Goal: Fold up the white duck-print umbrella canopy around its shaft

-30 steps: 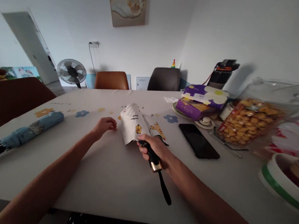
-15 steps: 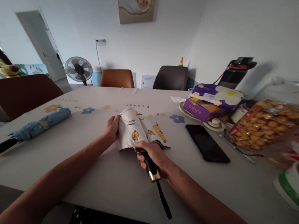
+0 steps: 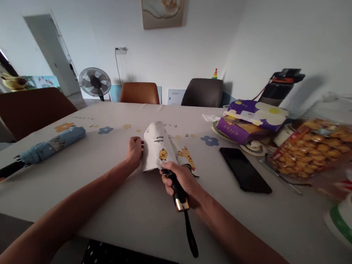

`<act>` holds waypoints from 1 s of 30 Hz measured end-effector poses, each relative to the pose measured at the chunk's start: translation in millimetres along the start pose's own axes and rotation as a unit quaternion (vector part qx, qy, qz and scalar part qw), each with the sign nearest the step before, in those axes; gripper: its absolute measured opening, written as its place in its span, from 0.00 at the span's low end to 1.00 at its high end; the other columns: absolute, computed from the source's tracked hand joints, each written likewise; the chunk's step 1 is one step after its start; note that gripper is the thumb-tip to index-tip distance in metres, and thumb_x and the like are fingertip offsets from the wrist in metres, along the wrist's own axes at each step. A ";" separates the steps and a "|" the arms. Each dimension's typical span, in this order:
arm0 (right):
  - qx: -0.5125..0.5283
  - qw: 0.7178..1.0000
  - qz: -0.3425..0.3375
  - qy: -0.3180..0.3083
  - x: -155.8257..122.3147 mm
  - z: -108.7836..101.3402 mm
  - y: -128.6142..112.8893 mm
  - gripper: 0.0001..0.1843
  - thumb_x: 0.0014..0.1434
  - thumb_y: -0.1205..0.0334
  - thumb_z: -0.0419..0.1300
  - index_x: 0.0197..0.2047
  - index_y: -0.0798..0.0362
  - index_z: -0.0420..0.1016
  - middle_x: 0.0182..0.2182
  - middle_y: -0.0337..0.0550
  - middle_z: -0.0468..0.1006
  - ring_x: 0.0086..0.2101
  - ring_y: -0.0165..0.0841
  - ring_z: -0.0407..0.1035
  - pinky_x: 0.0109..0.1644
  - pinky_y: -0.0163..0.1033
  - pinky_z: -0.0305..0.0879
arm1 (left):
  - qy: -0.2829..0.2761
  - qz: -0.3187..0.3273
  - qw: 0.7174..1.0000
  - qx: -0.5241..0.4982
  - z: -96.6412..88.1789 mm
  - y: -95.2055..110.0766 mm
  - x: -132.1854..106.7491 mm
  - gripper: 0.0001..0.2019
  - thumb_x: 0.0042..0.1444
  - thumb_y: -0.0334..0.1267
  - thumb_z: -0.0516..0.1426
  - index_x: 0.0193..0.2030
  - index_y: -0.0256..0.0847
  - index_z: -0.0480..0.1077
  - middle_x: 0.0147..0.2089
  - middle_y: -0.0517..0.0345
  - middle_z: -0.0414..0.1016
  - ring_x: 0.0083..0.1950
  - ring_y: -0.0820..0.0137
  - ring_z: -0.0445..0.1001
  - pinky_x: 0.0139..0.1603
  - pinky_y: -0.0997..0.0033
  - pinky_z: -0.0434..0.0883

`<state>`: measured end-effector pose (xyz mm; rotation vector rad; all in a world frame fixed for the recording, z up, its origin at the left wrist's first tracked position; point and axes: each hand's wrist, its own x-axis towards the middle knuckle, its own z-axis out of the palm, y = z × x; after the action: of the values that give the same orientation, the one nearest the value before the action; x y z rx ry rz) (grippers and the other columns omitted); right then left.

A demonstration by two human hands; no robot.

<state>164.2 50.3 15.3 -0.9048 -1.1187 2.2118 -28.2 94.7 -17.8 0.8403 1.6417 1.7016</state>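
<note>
A folded white umbrella (image 3: 154, 146) with yellow ducks and dark lettering lies over the table in front of me, canopy pointing away. My right hand (image 3: 179, 181) is wrapped around its black handle, just below the canopy. A gold band circles the handle's end, and a black wrist strap hangs from it towards me. At the canopy's left edge, my left hand (image 3: 134, 152) is closed with curled fingers against the fabric; its fingertips are partly hidden. One loose fabric panel spreads to the right, behind my right hand.
A folded blue umbrella (image 3: 53, 145) lies at the left. To the right are a black phone (image 3: 244, 169), a purple box (image 3: 241, 128), a clear container of snacks (image 3: 320, 150), and a white-green cup (image 3: 346, 221). Chairs stand behind the flower-printed table (image 3: 109, 208).
The white canopy has tilted up slightly, its far end now higher. My left hand has gone from lying on the canopy's side to a tighter curl at its edge. The view has shifted slightly.
</note>
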 end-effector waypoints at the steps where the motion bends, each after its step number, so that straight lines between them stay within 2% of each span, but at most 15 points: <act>1: -0.012 1.000 -0.008 0.024 1.3 -1.4 -0.4 0.13 0.53 0.56 0.57 0.25 0.55 0.61 0.13 0.33 0.61 0.11 0.23 0.55 0.13 0.28 0.53 | 0.031 0.023 0.999 0.003 0.8 3.5 -1.7 0.07 0.50 0.32 0.49 0.38 0.42 0.59 0.35 0.58 0.64 0.33 0.72 0.64 0.28 0.74 0.62; 3: -0.035 0.996 -0.020 0.075 3.3 -3.5 -1.5 0.12 0.53 0.57 0.57 0.24 0.55 0.61 0.13 0.34 0.63 0.11 0.24 0.58 0.12 0.29 0.54 | 0.064 0.089 0.994 0.009 6.1 12.5 -11.2 0.10 0.48 0.29 0.50 0.39 0.42 0.60 0.37 0.58 0.65 0.35 0.72 0.65 0.29 0.74 0.64; 5: -0.057 0.991 -0.021 0.122 4.5 -4.0 -2.3 0.12 0.53 0.58 0.56 0.23 0.55 0.62 0.13 0.35 0.63 0.10 0.25 0.59 0.11 0.29 0.53 | -0.007 0.125 0.992 -0.006 16.2 21.5 -27.5 0.09 0.49 0.31 0.51 0.39 0.41 0.62 0.37 0.57 0.67 0.38 0.71 0.67 0.32 0.74 0.66; 8: -0.088 0.984 -0.019 0.155 5.4 -2.5 -1.6 0.11 0.52 0.59 0.57 0.23 0.56 0.64 0.12 0.36 0.64 0.10 0.26 0.59 0.10 0.30 0.54 | -0.144 0.052 0.988 -0.013 36.3 30.4 -52.9 0.07 0.50 0.40 0.56 0.33 0.38 0.65 0.32 0.55 0.69 0.36 0.69 0.68 0.32 0.72 0.66; 10: -0.113 0.981 -0.014 0.158 5.6 -1.3 -0.2 0.11 0.51 0.60 0.58 0.23 0.56 0.64 0.12 0.37 0.65 0.10 0.27 0.60 0.10 0.31 0.55 | -0.183 -0.016 0.983 -0.005 48.8 33.9 -61.6 0.12 0.49 0.45 0.58 0.27 0.37 0.65 0.25 0.55 0.67 0.30 0.69 0.68 0.28 0.71 0.65; 13: -0.128 0.981 -0.011 0.148 4.8 -0.9 1.1 0.12 0.52 0.59 0.58 0.22 0.56 0.64 0.12 0.37 0.65 0.10 0.27 0.60 0.11 0.31 0.56 | -0.185 -0.120 0.974 -0.055 61.5 38.4 -58.3 0.13 0.49 0.46 0.58 0.29 0.36 0.67 0.23 0.52 0.68 0.29 0.66 0.69 0.28 0.68 0.67; 17: -0.090 0.991 -0.006 0.099 0.3 -0.6 -0.1 0.12 0.54 0.58 0.56 0.23 0.55 0.61 0.13 0.35 0.64 0.11 0.25 0.59 0.12 0.30 0.56 | -0.188 -0.219 0.942 -0.170 66.9 43.5 -42.2 0.14 0.50 0.44 0.58 0.38 0.36 0.68 0.29 0.49 0.73 0.35 0.62 0.73 0.37 0.63 0.71; 24: -0.033 0.999 0.001 0.021 -6.5 5.0 1.5 0.10 0.55 0.58 0.55 0.28 0.55 0.62 0.14 0.33 0.63 0.11 0.24 0.59 0.12 0.29 0.56 | -0.296 -0.277 0.879 -0.251 60.4 45.6 -35.5 0.19 0.48 0.46 0.55 0.42 0.32 0.69 0.31 0.46 0.74 0.38 0.58 0.74 0.44 0.58 0.71; 27: -0.017 1.000 -0.009 0.007 -4.0 5.8 3.6 0.11 0.55 0.57 0.57 0.30 0.57 0.64 0.16 0.36 0.65 0.13 0.26 0.61 0.13 0.31 0.61 | -0.306 -0.270 0.872 -0.269 58.9 47.6 -36.8 0.20 0.48 0.44 0.54 0.44 0.32 0.69 0.31 0.46 0.74 0.38 0.58 0.74 0.44 0.56 0.70; 30: 0.030 0.998 -0.054 0.004 -0.5 5.8 4.3 0.14 0.54 0.56 0.59 0.39 0.58 0.68 0.26 0.42 0.72 0.21 0.30 0.69 0.21 0.38 0.72 | -0.290 -0.260 0.879 -0.275 58.5 49.2 -37.7 0.21 0.48 0.44 0.53 0.44 0.31 0.68 0.31 0.47 0.74 0.37 0.58 0.74 0.44 0.56 0.70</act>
<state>159.6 44.8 14.4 -0.8096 -1.0649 2.1409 40.9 98.3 31.9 0.4871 0.8040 1.2517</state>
